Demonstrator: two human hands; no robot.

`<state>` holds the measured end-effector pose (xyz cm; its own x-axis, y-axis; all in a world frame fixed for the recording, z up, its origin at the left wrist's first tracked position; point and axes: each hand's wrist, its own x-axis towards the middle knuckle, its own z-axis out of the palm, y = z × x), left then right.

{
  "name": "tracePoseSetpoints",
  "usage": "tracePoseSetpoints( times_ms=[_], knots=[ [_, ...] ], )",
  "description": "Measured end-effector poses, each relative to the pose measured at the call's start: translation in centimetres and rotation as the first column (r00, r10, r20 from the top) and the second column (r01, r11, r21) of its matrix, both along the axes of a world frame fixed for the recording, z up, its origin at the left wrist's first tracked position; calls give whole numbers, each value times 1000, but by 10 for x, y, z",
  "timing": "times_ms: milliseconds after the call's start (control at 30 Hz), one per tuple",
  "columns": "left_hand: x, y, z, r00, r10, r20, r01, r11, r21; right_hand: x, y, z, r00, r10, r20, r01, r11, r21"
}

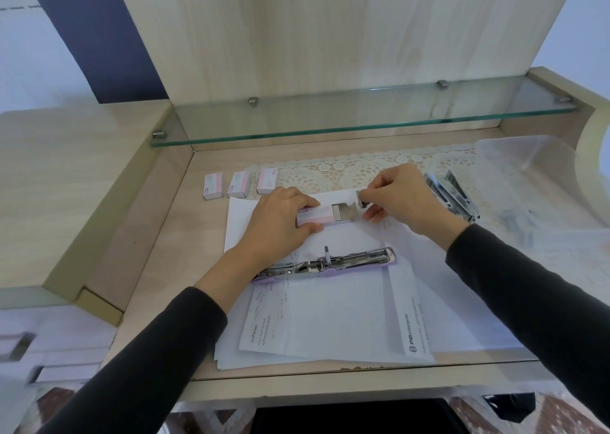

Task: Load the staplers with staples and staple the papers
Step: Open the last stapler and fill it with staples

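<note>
The papers (330,318) under opened stapler (330,262), long axis left-right; left hand (280,222) clamps staple box (313,217), right hand (406,199) pinches its tray (344,216).

- Home study corner, I'd say, not a proper office.
- My table (198,235) is pale wood-look board with a tall back panel (330,37) of the same stuff, furniture-unit style.
- Glass shelf (363,117) on metal pegs across the back.
- Lace runner (330,173) along the far edge, a household touch.
- Drawers (49,344) with a recessed handle at my left.
- Patterned floor (56,397) under the table edge.
- Desk work: printed papers (330,318) with a letterhead, small staple boxes (211,186), an opened metal stapler (326,262).
</note>
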<state>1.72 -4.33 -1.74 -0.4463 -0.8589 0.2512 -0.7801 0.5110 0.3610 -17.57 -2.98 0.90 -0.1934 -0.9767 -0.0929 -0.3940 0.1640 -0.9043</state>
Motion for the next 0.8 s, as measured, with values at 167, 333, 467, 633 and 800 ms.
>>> tracePoseSetpoints(
  times_ms=[167, 333, 467, 633, 800],
  knots=[
    [0, 0, 0, 1000, 2, -3, -2, 1000, 4, 0, 3, -2, 999, 12, 53, -10, 999, -32],
    [0, -1, -2, 1000, 7, -1, -7, 1000, -1, -2, 0, -6, 973, 31, -230, -47, 997, -66],
    [0, -1, -2, 1000, 8, -8, -8, 1000, -1, 4, 3, -6, 928, 71, -365, -107, 991, -80],
    [0, -1, -3, 1000, 8, -22, -8, 1000, 0, 4, 1, -8, 883, 31, -468, -138, 971, -196],
    [3, -2, -2, 998, 12, -61, -12, 1000, 15, 1, 1, -10, 838, 66, -541, -227, 945, -237]
  ],
)
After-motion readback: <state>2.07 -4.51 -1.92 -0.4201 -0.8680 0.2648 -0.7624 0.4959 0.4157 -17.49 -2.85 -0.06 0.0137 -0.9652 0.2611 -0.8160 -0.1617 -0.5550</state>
